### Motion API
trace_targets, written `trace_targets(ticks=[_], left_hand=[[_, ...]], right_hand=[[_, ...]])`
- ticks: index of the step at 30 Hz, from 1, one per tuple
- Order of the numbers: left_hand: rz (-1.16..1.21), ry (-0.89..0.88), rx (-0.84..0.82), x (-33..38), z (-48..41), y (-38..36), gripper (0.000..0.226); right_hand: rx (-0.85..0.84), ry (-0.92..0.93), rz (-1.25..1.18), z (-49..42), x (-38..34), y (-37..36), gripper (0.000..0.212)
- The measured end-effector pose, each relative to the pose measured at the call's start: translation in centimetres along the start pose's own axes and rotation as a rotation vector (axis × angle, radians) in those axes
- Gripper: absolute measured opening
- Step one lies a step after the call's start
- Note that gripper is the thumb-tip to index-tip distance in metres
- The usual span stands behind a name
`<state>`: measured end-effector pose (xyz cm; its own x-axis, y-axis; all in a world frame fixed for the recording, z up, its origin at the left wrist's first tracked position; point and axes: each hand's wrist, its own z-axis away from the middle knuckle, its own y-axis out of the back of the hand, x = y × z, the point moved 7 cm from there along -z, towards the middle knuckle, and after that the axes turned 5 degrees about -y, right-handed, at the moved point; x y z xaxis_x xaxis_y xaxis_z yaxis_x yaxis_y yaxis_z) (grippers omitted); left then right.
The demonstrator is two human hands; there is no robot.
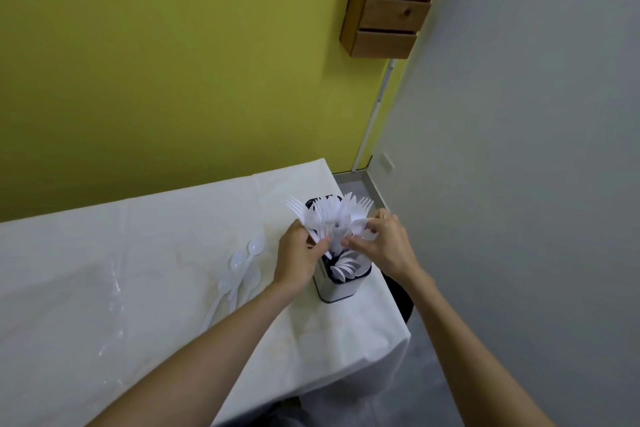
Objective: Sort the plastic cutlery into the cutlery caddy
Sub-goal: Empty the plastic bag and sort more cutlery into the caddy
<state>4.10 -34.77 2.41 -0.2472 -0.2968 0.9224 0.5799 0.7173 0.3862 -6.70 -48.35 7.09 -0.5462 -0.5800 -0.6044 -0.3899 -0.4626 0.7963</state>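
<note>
A white cutlery caddy (334, 291) with a dark inner rim stands near the table's right edge. White plastic spoons fill its near compartment (344, 269). A bunch of white plastic forks (329, 213) sticks up above its far part, tines up. My left hand (298, 260) grips the fork handles from the left. My right hand (384, 241) pinches the forks from the right, just over the caddy. Several loose white spoons (239, 270) lie on the table to the left of the caddy.
The table wears a white cloth (138, 253) with a sheet of clear plastic (114, 305) lying at the left. A green wall runs behind it, a grey wall to the right. A wooden drawer rack (391, 0) hangs high on the wall. Floor shows past the table's right edge.
</note>
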Motion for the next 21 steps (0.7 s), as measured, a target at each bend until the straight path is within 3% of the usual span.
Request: trace_targets(ticks=[4,7,10,16,21], left_hand=[[-0.067,-0.115,-0.078,0.6,-0.5,-0.5,0.019],[-0.042,-0.127,-0.106,0.3,-0.2,-1.1,0.033],[0.103,-0.014,-0.136,-0.2,0.1,-1.6,0.035],[0.01,-0.089,-0.207,-0.2,0.8,-1.1,0.033],[-0.181,-0.259,-0.209,0.5,0.8,-0.8,0.043]], right_hand=[[-0.006,0.051,-0.087,0.1,0.2,0.3,0.038],[-0.008,0.088,-0.105,0.3,-0.2,0.4,0.025],[-0.039,0.093,-0.092,0.5,-0.1,0.0,0.02],[0.016,0.115,-0.31,1.4,-0.4,1.6,0.054],[0.154,0.289,-0.167,2.5,-1.0,0.8,0.026]])
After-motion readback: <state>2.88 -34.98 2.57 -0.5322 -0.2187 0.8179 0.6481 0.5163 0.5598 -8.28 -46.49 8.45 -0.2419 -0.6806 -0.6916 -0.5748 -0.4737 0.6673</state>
